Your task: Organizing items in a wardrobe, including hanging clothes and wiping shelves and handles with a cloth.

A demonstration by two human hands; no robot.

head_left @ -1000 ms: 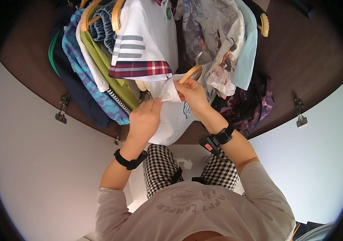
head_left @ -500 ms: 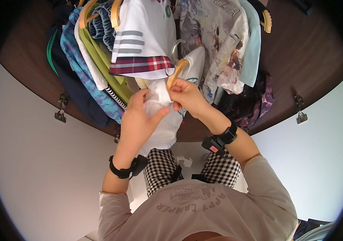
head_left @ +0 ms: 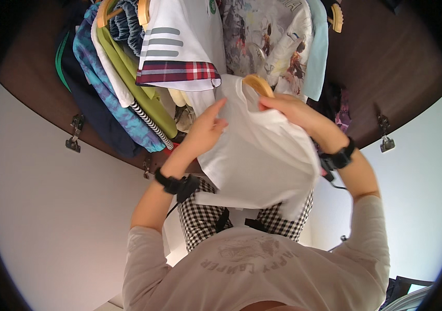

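Note:
A white T-shirt [head_left: 262,155] hangs spread below the clothes, with a wooden hanger [head_left: 258,84] showing inside its neck opening. My right hand [head_left: 303,118] is closed on the shirt at the right side of the collar, beside the hanger; its fingers are partly hidden by the cloth. At the shirt's left shoulder, my left hand [head_left: 208,129] has its fingers stretched out and apart, slightly blurred. It lies against or just beside the fabric; I cannot tell which. The shirt's lower edge is smeared by motion and covers part of my checked trousers [head_left: 200,220].
Clothes hang in a dark wooden wardrobe [head_left: 29,78]: a white shirt with a plaid hem [head_left: 171,78], a green garment [head_left: 146,106], a blue patterned one [head_left: 96,72] and a printed shirt [head_left: 257,36]. Metal hinges [head_left: 385,136] sit at the door edges, beside pale doors [head_left: 50,207].
The white T-shirt has swung right and opened out from a bunched state. My right hand has moved right with it; my left hand has come off the cloth it was handling and its fingers have straightened.

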